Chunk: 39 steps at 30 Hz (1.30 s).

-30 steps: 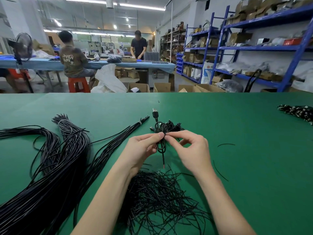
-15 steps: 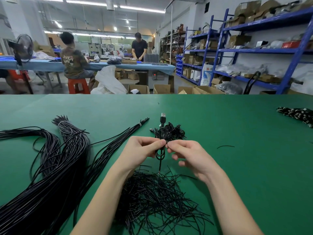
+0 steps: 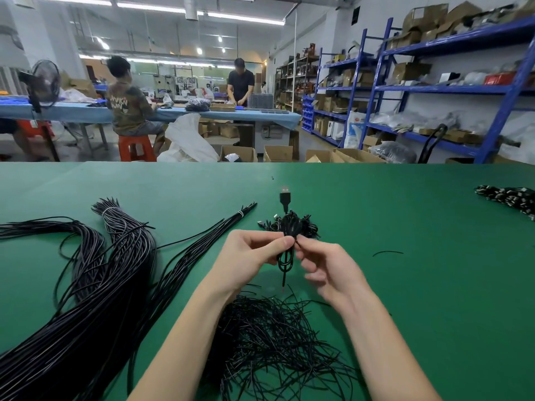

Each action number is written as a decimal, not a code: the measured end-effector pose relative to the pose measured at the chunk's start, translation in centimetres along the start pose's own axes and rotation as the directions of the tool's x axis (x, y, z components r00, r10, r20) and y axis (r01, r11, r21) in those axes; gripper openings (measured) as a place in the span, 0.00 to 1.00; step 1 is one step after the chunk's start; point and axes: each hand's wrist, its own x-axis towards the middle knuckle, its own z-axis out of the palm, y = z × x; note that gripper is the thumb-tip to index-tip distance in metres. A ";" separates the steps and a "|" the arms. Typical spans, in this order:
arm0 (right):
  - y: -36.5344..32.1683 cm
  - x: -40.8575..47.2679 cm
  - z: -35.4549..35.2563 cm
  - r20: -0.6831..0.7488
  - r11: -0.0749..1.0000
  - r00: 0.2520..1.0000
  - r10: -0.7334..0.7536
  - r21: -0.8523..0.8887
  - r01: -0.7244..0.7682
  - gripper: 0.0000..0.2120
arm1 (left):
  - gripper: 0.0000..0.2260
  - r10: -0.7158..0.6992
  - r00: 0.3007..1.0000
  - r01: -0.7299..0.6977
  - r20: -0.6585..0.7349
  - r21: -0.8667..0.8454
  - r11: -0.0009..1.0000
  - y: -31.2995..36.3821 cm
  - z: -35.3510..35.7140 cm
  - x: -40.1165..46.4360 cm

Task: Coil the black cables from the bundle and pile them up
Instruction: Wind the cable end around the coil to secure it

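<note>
Coiled cable [image 3: 285,257] upright, plug end up, pinched by both hands' fingers [image 3: 285,242]

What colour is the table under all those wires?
Green. The table shows plainly in the head view, the only one here.

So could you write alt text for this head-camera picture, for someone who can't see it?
Two bare hands, the left hand and the right hand, pinch a small coiled black cable above a green table. Long cable bundles lie to the left; a pile of coiled cables sits just beyond.
</note>
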 end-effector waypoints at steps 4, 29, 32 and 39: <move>0.6 0.0 0.1 -0.034 0.999 0.999 0.042 -0.015 -0.043 0.04 | 0.06 -0.027 0.998 0.029 -0.064 0.030 0.999 -0.4 0.2 0.1; 0.0 -0.3 0.0 0.076 0.937 0.965 -0.250 -0.233 0.261 0.08 | 0.19 -0.106 0.993 0.112 0.059 -0.125 0.986 0.6 -1.4 -0.1; -0.1 -0.6 0.5 0.251 0.886 0.941 0.227 0.349 -0.307 0.03 | 0.18 0.013 0.999 -0.015 -0.036 -0.039 0.999 0.7 -0.8 -0.2; 0.3 -0.2 0.2 -0.060 0.741 0.858 -0.510 -0.538 0.402 0.02 | 0.18 -0.124 0.992 0.115 -0.035 -0.194 0.974 0.1 -0.8 0.1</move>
